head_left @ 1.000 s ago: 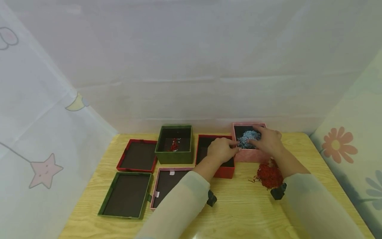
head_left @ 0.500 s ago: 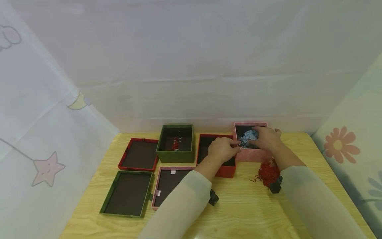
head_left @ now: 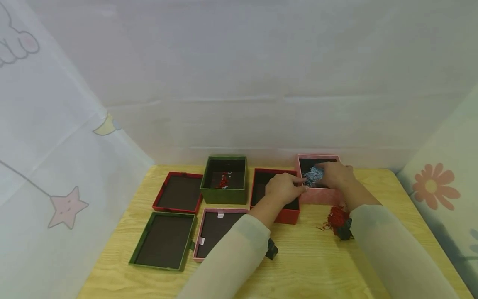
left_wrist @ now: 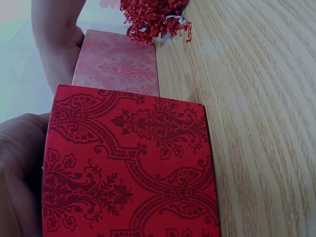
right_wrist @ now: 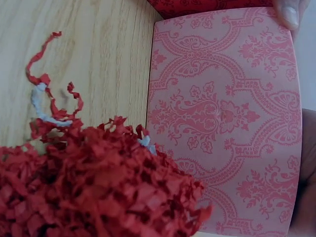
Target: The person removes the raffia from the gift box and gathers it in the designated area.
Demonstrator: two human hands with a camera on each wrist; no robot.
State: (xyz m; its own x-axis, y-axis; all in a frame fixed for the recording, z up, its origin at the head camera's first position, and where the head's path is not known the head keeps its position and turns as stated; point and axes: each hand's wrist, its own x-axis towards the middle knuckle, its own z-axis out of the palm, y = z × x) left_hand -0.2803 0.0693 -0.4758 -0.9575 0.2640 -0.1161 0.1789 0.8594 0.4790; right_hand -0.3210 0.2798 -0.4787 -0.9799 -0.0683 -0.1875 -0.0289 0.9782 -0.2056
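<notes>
My right hand (head_left: 336, 175) reaches into the pink box (head_left: 320, 196) at the back right, its fingers curled at the blue shredded paper (head_left: 313, 176) and partly hidden. At that box's front left corner, my left hand (head_left: 283, 187) pinches the rim, its arm passing over the red box (head_left: 286, 216). The left thumb (right_wrist: 289, 15) shows at the pink rim in the right wrist view. A heap of red shredded paper (right_wrist: 98, 182), with a few pale strands, lies on the table in front of the pink box, beneath my right wrist.
A green box (head_left: 224, 196) with some red and pale shreds inside stands left of the red box. Further left lie a red lid (head_left: 179, 193), a green lid (head_left: 160, 241) and a pink lid (head_left: 213, 232), partly under my left sleeve. A white cloth wall (head_left: 239, 83) rises behind.
My right hand's thumb and forefinger, spread around the blue shredded paper before, have drawn closer together at its right side. My left hand stays at the rim. The head view has shifted slightly.
</notes>
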